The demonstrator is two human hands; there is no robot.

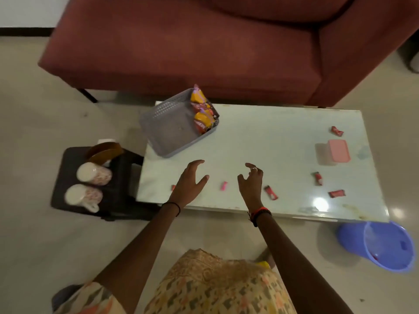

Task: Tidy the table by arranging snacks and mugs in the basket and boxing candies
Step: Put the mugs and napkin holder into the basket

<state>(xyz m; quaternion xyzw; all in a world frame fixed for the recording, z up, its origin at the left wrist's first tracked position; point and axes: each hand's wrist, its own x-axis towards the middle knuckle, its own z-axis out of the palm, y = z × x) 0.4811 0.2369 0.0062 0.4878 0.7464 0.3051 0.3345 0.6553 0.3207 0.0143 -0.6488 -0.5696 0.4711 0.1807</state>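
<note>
A grey perforated basket (167,130) sits at the table's far left corner with several snack packets (202,112) stacked along its right side. Two white patterned mugs (94,173) (82,197) lie on a dark stool left of the table. Several wrapped candies are scattered on the table: a pink one (223,185) between my hands, a red one (270,192) right of my right hand, others (318,178) (337,193) (337,131) at the right. A pink-lidded box (333,151) stands at the right. My left hand (190,182) and right hand (250,181) hover over the table, fingers spread, holding nothing.
A white glass-topped table (272,141) stands before a maroon sofa (204,46). The dark stool (68,159) also carries a brown bowl (105,150). A blue plastic bucket (383,244) lies on the floor at the table's near right corner.
</note>
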